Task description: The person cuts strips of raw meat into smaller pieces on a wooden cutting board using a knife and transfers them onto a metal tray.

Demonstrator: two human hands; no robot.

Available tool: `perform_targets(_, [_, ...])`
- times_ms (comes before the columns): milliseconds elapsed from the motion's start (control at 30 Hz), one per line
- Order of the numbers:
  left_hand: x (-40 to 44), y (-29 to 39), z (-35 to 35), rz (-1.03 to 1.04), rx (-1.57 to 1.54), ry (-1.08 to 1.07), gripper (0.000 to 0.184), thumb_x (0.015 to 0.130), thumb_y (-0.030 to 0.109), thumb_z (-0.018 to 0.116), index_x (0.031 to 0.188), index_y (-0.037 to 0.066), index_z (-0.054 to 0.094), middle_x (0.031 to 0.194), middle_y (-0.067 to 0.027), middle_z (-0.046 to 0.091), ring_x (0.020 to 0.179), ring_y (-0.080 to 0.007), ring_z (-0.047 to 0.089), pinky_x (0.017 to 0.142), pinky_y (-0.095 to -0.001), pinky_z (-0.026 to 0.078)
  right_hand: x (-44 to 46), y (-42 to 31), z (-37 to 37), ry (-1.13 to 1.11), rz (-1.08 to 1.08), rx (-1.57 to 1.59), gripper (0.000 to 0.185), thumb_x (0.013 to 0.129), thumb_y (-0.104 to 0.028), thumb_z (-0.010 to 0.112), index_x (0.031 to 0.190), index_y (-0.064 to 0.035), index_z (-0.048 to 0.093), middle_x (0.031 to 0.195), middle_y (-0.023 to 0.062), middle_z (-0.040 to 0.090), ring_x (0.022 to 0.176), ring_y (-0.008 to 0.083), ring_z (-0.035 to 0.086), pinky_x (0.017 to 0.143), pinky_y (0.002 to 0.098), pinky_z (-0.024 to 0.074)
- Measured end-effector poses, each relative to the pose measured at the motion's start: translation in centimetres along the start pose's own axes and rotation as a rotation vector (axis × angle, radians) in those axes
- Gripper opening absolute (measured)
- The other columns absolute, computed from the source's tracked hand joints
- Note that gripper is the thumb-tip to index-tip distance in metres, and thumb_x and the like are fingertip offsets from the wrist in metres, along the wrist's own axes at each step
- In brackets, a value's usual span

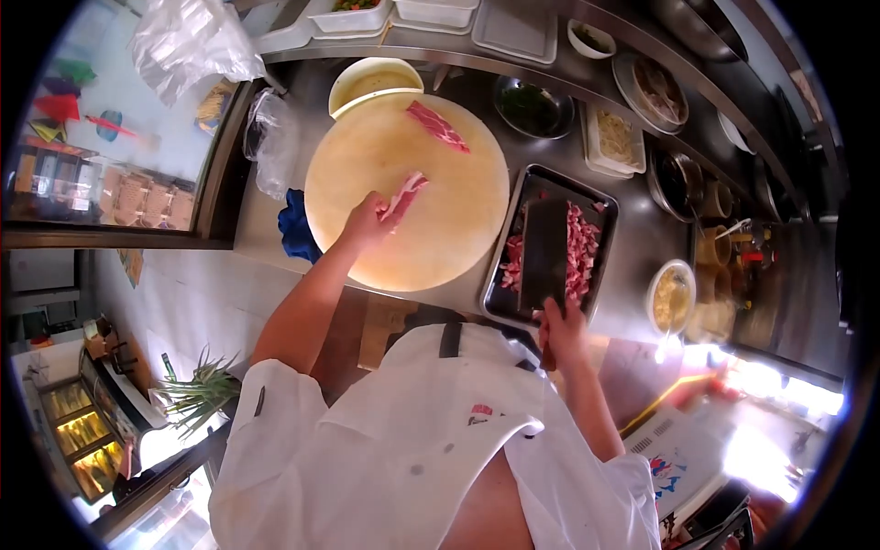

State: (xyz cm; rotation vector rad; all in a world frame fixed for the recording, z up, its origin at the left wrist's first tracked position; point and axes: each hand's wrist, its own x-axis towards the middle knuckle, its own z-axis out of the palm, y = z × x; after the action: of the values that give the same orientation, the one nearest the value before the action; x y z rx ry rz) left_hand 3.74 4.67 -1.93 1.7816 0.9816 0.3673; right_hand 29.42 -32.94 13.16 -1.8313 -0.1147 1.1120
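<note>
My left hand [368, 220] pinches a strip of raw meat [405, 194] over the round cutting board [367, 151]. A second piece of raw meat [438, 126] lies apart from it near the board's far edge. In my right hand [561, 332] is the handle of a cleaver [545, 252], its broad dark blade over a black metal tray [532, 183]. Cut raw meat pieces [581, 247] fill much of that tray, and the blade hides some of them. Whether the blade touches the meat, I cannot tell.
Behind the board stands a pale bowl [376, 78]. A bowl of greens [533, 105], a white container of pale strips [614, 142] and a bowl of yellowish food [672, 298] surround the tray. A blue cloth [298, 225] and a plastic bag [272, 142] lie left. A shelf [440, 55] overhangs the counter.
</note>
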Motion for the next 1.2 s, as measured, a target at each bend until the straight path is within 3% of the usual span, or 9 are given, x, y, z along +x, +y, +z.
perform_targets(33, [-0.4,0.6,0.2,-0.053,-0.306,-0.074,0.031,0.097,0.017,0.080,0.108,0.003,0.055,0.086,-0.0095,0.069,0.074,-0.0180,0.071,0.064,-0.0319,0.056,0.1,0.1,1.1,0.000,-0.007,-0.012,0.021,0.109,-0.023,0.062,0.100,-0.0054,0.056,0.068,0.0018,0.054,0.049,0.0110,0.052,0.041,0.0291,0.0420])
perform_targets(133, [-2.4,5.9,-0.4,-0.100,-0.431,-0.067,0.022,0.106,0.013,0.068,0.113,0.003,0.050,0.094,-0.0073,0.066,0.077,-0.0169,0.070,0.067,-0.0286,0.057,0.5,0.6,3.5,-0.015,-0.019,-0.121,0.024,0.109,-0.026,0.063,0.101,-0.0038,0.058,0.067,0.0023,0.056,0.050,0.0123,0.054,0.043,0.0306,0.0447])
perform_targets(233, [-4.9,5.0,-0.8,-0.159,-0.440,-0.058,0.022,0.103,0.016,0.072,0.110,0.003,0.056,0.100,-0.0113,0.069,0.078,-0.0199,0.072,0.070,-0.0313,0.058,0.6,-0.1,5.5,-0.039,0.000,-0.261,0.030,0.108,-0.031,0.063,0.104,-0.0014,0.060,0.066,0.0028,0.058,0.051,0.0132,0.056,0.046,0.0323,0.0468])
perform_targets(333, [-8.5,2.4,-2.4,0.017,0.404,-0.037,0.019,0.099,0.016,0.074,0.107,0.004,0.063,0.104,-0.0149,0.070,0.082,-0.0275,0.073,0.074,-0.0380,0.059,1.7,0.3,6.6,-0.098,-0.058,-0.363,0.033,0.109,-0.034,0.061,0.104,-0.0018,0.062,0.067,0.0086,0.061,0.053,0.0219,0.061,0.050,0.0386,0.0499])
perform_targets(433, [-10.5,3.1,-3.2,-0.043,0.498,0.112,0.017,0.092,0.014,0.077,0.105,0.006,0.069,0.110,-0.0164,0.070,0.092,-0.0352,0.072,0.080,-0.0440,0.059,1.9,-0.5,7.9,-0.040,-0.434,-0.610,0.031,0.108,-0.033,0.061,0.104,-0.0020,0.062,0.073,0.0199,0.066,0.064,0.0393,0.068,0.059,0.0493,0.0529])
perform_targets(533, [-7.7,4.7,-2.0,0.371,0.527,0.203,0.021,0.089,0.011,0.078,0.108,0.007,0.070,0.110,-0.0142,0.069,0.102,-0.0369,0.069,0.085,-0.0455,0.058,3.2,-2.2,9.3,-0.106,-0.435,-0.798,0.029,0.107,-0.031,0.061,0.105,-0.0020,0.062,0.082,0.0264,0.068,0.078,0.0501,0.068,0.069,0.0565,0.0526])
perform_targets(700, [-2.8,5.1,2.5,0.640,0.463,0.219,0.021,0.090,0.004,0.075,0.110,0.006,0.072,0.115,-0.0116,0.069,0.104,-0.0355,0.067,0.088,-0.0451,0.057,5.1,-4.7,12.0,-0.179,-0.585,-0.966,0.021,0.106,-0.027,0.060,0.103,-0.0061,0.062,0.083,0.0222,0.070,0.078,0.0441,0.071,0.070,0.0560,0.0562])
perform_targets(967, [-1.5,4.9,2.5,0.655,0.496,0.122,0.045,0.090,0.002,0.072,0.133,0.016,0.072,0.131,-0.0066,0.070,0.112,-0.0323,0.066,0.097,-0.0440,0.055,5.4,-4.7,13.3,-0.181,-0.739,-1.217,0.019,0.108,-0.027,0.058,0.104,-0.0080,0.057,0.083,0.0131,0.068,0.071,0.0374,0.073,0.061,0.0495,0.0614])
perform_targets(1200, [-1.0,4.3,2.5,0.654,0.496,0.075,0.049,0.089,0.000,0.071,0.135,0.014,0.071,0.138,-0.0067,0.069,0.116,-0.0323,0.066,0.100,-0.0451,0.053,5.3,-4.5,13.4,-0.239,-0.659,-1.175,0.019,0.108,-0.024,0.057,0.104,-0.0056,0.056,0.086,0.0159,0.069,0.072,0.0394,0.073,0.063,0.0503,0.0623])
